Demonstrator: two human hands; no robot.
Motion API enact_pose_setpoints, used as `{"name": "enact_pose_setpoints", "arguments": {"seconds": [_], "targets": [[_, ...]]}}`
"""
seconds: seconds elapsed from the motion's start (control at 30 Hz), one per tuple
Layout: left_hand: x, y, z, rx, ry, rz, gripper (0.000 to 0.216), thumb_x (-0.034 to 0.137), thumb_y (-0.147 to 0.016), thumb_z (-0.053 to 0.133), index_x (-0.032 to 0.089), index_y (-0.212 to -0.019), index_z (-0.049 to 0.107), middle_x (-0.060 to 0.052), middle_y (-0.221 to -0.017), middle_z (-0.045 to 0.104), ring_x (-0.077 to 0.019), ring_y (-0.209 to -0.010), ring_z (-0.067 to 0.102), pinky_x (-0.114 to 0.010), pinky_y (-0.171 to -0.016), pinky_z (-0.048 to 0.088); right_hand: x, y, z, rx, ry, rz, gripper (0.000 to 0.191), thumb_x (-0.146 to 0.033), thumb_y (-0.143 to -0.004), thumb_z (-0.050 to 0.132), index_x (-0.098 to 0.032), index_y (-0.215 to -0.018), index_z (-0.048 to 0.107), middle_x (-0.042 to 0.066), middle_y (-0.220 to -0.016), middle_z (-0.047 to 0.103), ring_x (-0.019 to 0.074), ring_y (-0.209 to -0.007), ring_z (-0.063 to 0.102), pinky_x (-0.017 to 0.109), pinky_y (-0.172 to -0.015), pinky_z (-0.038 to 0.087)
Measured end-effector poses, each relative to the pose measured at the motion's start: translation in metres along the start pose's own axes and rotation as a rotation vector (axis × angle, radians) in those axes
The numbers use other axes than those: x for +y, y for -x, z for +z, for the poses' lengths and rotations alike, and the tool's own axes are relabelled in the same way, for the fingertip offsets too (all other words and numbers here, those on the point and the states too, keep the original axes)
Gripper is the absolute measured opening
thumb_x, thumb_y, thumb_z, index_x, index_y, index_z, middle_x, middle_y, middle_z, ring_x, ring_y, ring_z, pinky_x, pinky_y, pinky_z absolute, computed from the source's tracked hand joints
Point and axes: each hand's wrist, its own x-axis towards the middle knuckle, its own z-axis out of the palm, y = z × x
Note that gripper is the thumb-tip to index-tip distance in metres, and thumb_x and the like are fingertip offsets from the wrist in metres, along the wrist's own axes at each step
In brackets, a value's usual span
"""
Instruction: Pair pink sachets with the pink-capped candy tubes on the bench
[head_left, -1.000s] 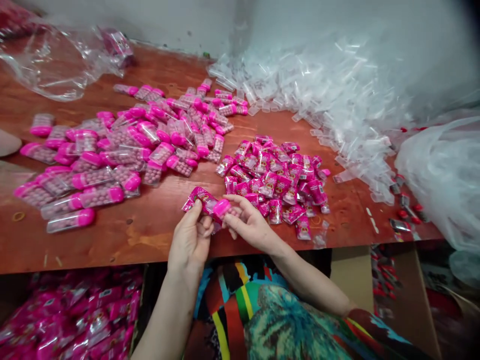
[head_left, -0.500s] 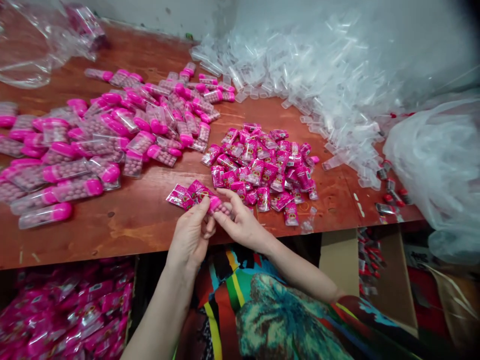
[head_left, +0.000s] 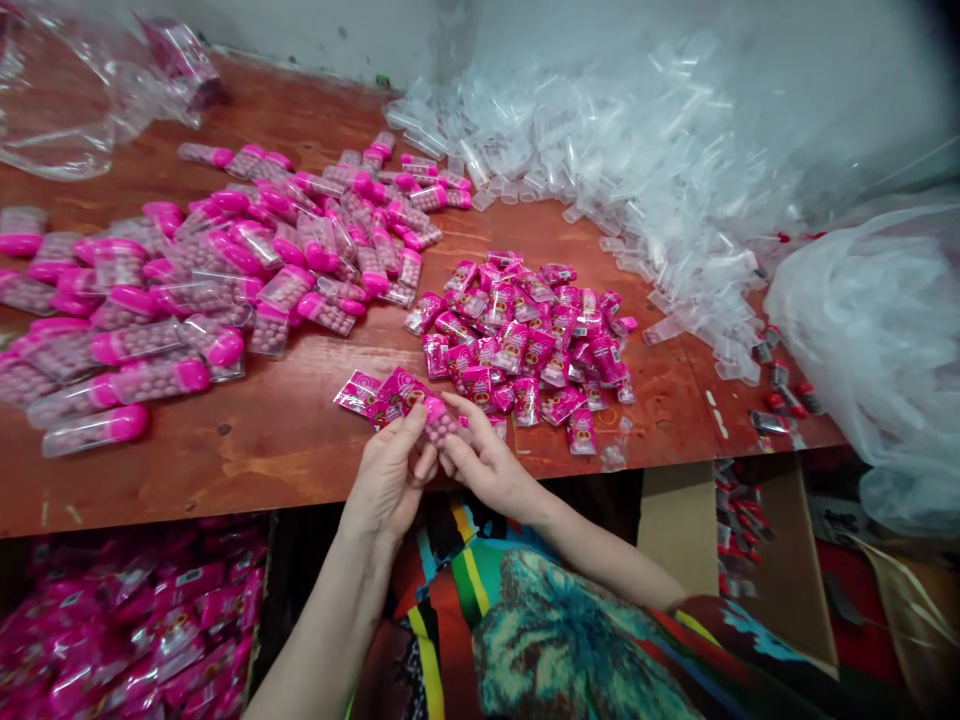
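My left hand (head_left: 388, 472) and my right hand (head_left: 484, 458) meet at the front edge of the red-brown table (head_left: 285, 440). Together they pinch a clear candy tube with a pink cap (head_left: 437, 418) and pink printed sachets (head_left: 379, 394) that stick out to the left. Fingers of both hands are closed round these. Just beyond my right hand lies a heap of pink sachets (head_left: 525, 335). To the left spreads a large pile of filled pink-capped tubes (head_left: 225, 270).
A big heap of empty clear tubes (head_left: 630, 170) fills the back right. A white plastic bag (head_left: 877, 340) sits at the right edge, a clear bag (head_left: 67, 90) at the back left. Below the table, a bin of pink packets (head_left: 127, 630) is at left.
The hands with the tube and sachets have stayed near the table's front edge, shifting slightly toward me. The view has tilted a little; the piles have not moved.
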Motion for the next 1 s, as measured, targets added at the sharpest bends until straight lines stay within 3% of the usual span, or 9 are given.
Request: {"name": "enact_pose_setpoints", "arguments": {"seconds": [0.13, 0.27, 0.33, 0.4, 0.47, 0.57, 0.8, 0.87, 1.0], "targets": [[-0.003, 0.001, -0.004, -0.015, -0.098, -0.03, 0.065, 0.071, -0.072, 0.116, 0.023, -0.077, 0.073, 0.006, -0.048, 0.054, -0.0089, -0.044, 0.041, -0.022, -0.049, 0.031, 0.004, -0.004, 0.003, -0.1, -0.228, 0.152, 0.084, -0.074, -0.118, 0.073, -0.032, -0.184, 0.043, -0.011, -0.077, 0.058, 0.0119, -0.051, 0.034, 0.026, -0.052, 0.038], [-0.005, 0.003, -0.004, -0.01, -0.115, -0.053, 0.073, 0.076, -0.067, 0.117, 0.023, -0.076, 0.067, 0.01, -0.044, 0.047, -0.0067, -0.042, 0.034, -0.022, -0.048, 0.028, 0.005, -0.004, 0.004, 0.052, 0.12, -0.007, 0.078, -0.058, -0.115, 0.082, -0.03, -0.182, 0.051, 0.004, -0.106, 0.077, 0.022, -0.084, 0.072, 0.036, -0.077, 0.064], [-0.008, 0.004, -0.001, 0.007, -0.111, -0.058, 0.078, 0.077, -0.06, 0.12, 0.023, -0.078, 0.067, 0.012, -0.043, 0.043, -0.0054, -0.041, 0.03, -0.022, -0.047, 0.024, 0.005, -0.003, 0.004, 0.11, 0.26, -0.068, 0.076, -0.05, -0.112, 0.086, -0.029, -0.179, 0.056, 0.01, -0.127, 0.081, 0.0261, -0.104, 0.078, 0.042, -0.093, 0.068], [-0.01, 0.007, 0.0, 0.003, -0.123, -0.068, 0.082, 0.08, -0.056, 0.12, 0.022, -0.078, 0.067, 0.012, -0.044, 0.045, -0.0043, -0.041, 0.028, -0.022, -0.047, 0.023, 0.005, -0.002, 0.001, 0.072, 0.199, -0.018, 0.077, -0.054, -0.114, 0.082, -0.028, -0.181, 0.053, 0.007, -0.115, 0.081, 0.0225, -0.088, 0.074, 0.037, -0.08, 0.065], [-0.013, 0.011, 0.001, -0.043, -0.15, -0.081, 0.084, 0.086, -0.057, 0.117, 0.021, -0.074, 0.067, 0.01, -0.046, 0.048, -0.0037, -0.043, 0.029, -0.022, -0.049, 0.024, 0.004, -0.003, -0.004, -0.022, 0.002, 0.098, 0.083, -0.064, -0.118, 0.077, -0.028, -0.185, 0.044, -0.004, -0.089, 0.072, 0.0149, -0.06, 0.052, 0.027, -0.058, 0.049], [-0.017, 0.013, -0.001, -0.14, -0.211, -0.079, 0.086, 0.095, -0.064, 0.11, 0.019, -0.071, 0.069, 0.006, -0.048, 0.05, -0.0051, -0.046, 0.033, -0.022, -0.052, 0.027, 0.003, -0.006, -0.013, -0.123, -0.234, 0.213, 0.098, -0.075, -0.113, 0.083, -0.027, -0.186, 0.037, -0.013, -0.073, 0.061, 0.0084, -0.048, 0.026, 0.021, -0.049, 0.029], [-0.018, 0.009, -0.001, -0.155, -0.369, 0.013, 0.08, 0.093, -0.076, 0.101, 0.024, -0.068, 0.062, 0.005, -0.05, 0.051, -0.0095, -0.048, 0.041, -0.026, -0.053, 0.029, 0.012, -0.009, -0.015, -0.116, -0.251, 0.206, 0.091, -0.08, -0.109, 0.085, -0.029, -0.176, 0.05, -0.015, -0.07, 0.062, 0.0075, -0.043, 0.029, 0.021, -0.046, 0.035], [-0.019, 0.014, 0.002, -0.178, -0.374, -0.009, 0.074, 0.09, -0.079, 0.1, 0.024, -0.077, 0.069, 0.003, -0.053, 0.057, -0.0115, -0.05, 0.045, -0.026, -0.052, 0.031, 0.003, -0.009, -0.022, -0.036, -0.121, 0.122, 0.081, -0.076, -0.113, 0.082, -0.027, -0.172, 0.057, -0.014, -0.068, 0.059, 0.0098, -0.045, 0.036, 0.023, -0.048, 0.039], [-0.018, 0.03, -0.007, -0.132, -0.414, -0.037, 0.063, 0.082, -0.09, 0.094, 0.02, -0.1, 0.087, -0.001, -0.06, 0.07, -0.0134, -0.047, 0.047, -0.027, -0.051, 0.03, -0.03, -0.009, -0.049, 0.37, 0.33, -0.159, 0.083, -0.062, -0.119, 0.077, -0.028, -0.188, 0.048, -0.001, -0.088, 0.075, 0.0203, -0.064, 0.062, 0.034, -0.063, 0.058]]}}
